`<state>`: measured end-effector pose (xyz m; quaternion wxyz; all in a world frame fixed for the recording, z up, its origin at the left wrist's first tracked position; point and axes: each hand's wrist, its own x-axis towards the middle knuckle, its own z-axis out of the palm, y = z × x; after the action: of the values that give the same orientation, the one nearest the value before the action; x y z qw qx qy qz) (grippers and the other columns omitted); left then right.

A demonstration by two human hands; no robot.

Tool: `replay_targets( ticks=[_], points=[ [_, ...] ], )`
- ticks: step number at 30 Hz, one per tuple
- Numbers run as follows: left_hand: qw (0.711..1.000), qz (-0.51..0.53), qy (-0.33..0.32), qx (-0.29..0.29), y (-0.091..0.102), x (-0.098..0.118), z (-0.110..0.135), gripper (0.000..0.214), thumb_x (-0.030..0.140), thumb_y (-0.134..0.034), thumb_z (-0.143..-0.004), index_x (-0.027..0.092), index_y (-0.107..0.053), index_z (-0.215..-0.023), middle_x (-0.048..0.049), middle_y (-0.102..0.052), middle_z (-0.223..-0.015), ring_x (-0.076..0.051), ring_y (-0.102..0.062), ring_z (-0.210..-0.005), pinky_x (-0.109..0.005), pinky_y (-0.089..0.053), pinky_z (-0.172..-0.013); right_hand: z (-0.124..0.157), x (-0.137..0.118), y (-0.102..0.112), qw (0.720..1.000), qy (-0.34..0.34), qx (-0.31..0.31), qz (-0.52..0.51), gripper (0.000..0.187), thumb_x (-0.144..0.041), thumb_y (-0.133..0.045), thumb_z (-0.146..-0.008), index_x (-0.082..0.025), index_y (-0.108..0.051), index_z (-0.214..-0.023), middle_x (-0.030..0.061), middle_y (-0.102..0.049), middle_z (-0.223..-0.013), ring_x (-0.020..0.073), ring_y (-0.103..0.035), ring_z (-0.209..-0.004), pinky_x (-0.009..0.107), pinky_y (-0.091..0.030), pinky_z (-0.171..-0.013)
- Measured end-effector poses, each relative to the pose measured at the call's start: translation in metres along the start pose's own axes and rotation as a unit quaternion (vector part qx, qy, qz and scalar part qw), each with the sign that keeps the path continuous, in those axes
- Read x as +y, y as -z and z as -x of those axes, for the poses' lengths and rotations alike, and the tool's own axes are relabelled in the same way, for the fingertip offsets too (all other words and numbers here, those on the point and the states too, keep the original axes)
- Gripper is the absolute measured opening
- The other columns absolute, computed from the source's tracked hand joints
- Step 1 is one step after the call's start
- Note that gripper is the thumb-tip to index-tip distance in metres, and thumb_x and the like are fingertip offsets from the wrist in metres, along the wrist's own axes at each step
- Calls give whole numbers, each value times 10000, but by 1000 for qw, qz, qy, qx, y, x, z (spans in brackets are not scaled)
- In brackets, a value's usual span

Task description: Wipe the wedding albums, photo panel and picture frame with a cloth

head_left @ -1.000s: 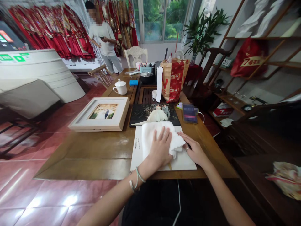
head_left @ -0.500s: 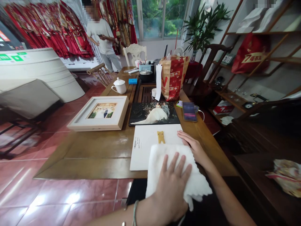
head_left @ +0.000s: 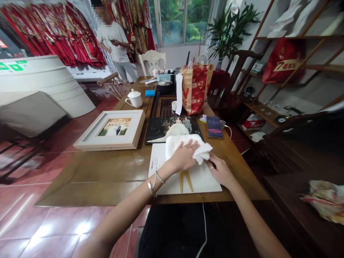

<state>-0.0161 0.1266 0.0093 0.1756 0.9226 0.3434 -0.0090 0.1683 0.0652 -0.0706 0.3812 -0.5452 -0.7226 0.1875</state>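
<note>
A white cloth (head_left: 185,141) lies bunched on the far end of a white board (head_left: 204,181) that rests flat on the wooden table (head_left: 107,175). My left hand (head_left: 182,157) presses down on the cloth with its fingers laid over it. At the board's right edge rests my right hand (head_left: 220,172), fingers flat and together, a ring on one finger. A tan two-legged strip (head_left: 185,181) shows on the board near me. Just beyond the cloth is a dark wedding photo print (head_left: 159,129).
A framed photo (head_left: 110,130) lies to the left, a phone (head_left: 214,127) on a cable to the right. Farther back stand a red-brown paper bag (head_left: 195,89), a white lidded cup (head_left: 134,98) and a tea tray. A person (head_left: 114,39) stands by red garments. Wooden shelves (head_left: 271,71) line the right.
My left hand slid the cloth from the board's far end to the near edge, then back to the far end. The right hand stayed at the board's right edge.
</note>
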Motion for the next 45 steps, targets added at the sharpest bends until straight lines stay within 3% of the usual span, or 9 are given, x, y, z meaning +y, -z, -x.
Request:
replay_targets(
  ticks=[4, 8, 14, 19, 24, 28, 31, 41, 45],
  points=[
    [998, 23, -45, -35, 10, -4, -21, 482, 230, -265, -954, 160, -296, -1430, -66, -301, -1511, -182, -237, -1393, -378, -184, -1131, 0, -1, 0, 1000, -5, 3, 6, 366, -185, -438, -875, -249, -643, -1172, 62, -634, -1250, 246, -568, -1193, 431, -442, -1026],
    [998, 35, -37, -35, 10, 0, -23, 458, 243, -276, -946, 151, -380, -1382, -94, -344, -1488, -216, -284, -1374, -412, -213, -1115, 0, -1, 1, 1000, -7, 2, -1, 368, -197, -440, -878, -257, -639, -1182, 54, -626, -1263, 247, -582, -1174, 424, -459, -1010],
    [999, 38, 9, -2, 3, -12, 14, 628, 165, -336, -826, 78, -253, -1442, -112, -292, -1509, -208, -197, -1407, -437, -135, -1138, 1, -2, 1, 1000, -7, -5, -12, 365, -223, -444, -897, -253, -628, -1211, 46, -580, -1327, 245, -492, -1276, 468, -381, -1091],
    [998, 31, 31, 51, -3, -27, 45, 664, 185, -361, -798, 135, -261, -1453, -44, -258, -1527, -162, -155, -1417, -396, -89, -1154, 3, -3, 1, 999, 0, -4, -34, 365, -232, -435, -916, -269, -604, -1238, 31, -573, -1335, 225, -478, -1289, 487, -351, -1114],
    [998, -8, 38, 52, -24, 12, 67, 685, 304, -485, -770, 173, -339, -1426, -43, -236, -1534, -243, -90, -1428, -491, -17, -1150, 3, 0, 1, 999, 0, -6, -33, 367, -228, -436, -915, -271, -603, -1239, 32, -576, -1331, 230, -473, -1293, 483, -355, -1111],
    [999, 15, -21, 20, -44, 58, 98, 739, 387, -523, -762, 155, -322, -1434, -69, -218, -1539, -266, -43, -1431, -493, 38, -1151, 3, 1, 1, 999, 3, -8, -34, 363, -239, -440, -916, -260, -602, -1241, 56, -579, -1328, 234, -483, -1285, 491, -370, -1096],
    [998, 41, -41, 7, -51, 73, 111, 771, 458, -501, -787, 148, -270, -1454, -72, -192, -1547, -269, -21, -1431, -491, 20, -1154, 3, 0, 2, 999, 9, -11, -37, 365, -240, -441, -916, -258, -596, -1246, 62, -564, -1344, 231, -471, -1295, 494, -363, -1097],
    [995, -7, 77, 60, -25, 26, 39, 671, 310, -457, -785, 144, -324, -1422, -69, -274, -1523, -250, -145, -1417, -495, -100, -1147, 3, 3, 3, 999, 11, -11, -38, 507, -94, -450, -811, -261, -575, -1272, 38, -565, -1344, 241, -453, -1308, 469, -369, -1097],
    [994, -15, 79, 77, -26, 22, 33, 678, 305, -464, -783, 131, -321, -1422, -85, -255, -1529, -275, -117, -1419, -534, -80, -1139, 3, 4, 2, 999, 5, -10, -32, 519, -90, -447, -807, -264, -566, -1281, 40, -554, -1355, 243, -446, -1313, 473, -372, -1093]
  ],
)
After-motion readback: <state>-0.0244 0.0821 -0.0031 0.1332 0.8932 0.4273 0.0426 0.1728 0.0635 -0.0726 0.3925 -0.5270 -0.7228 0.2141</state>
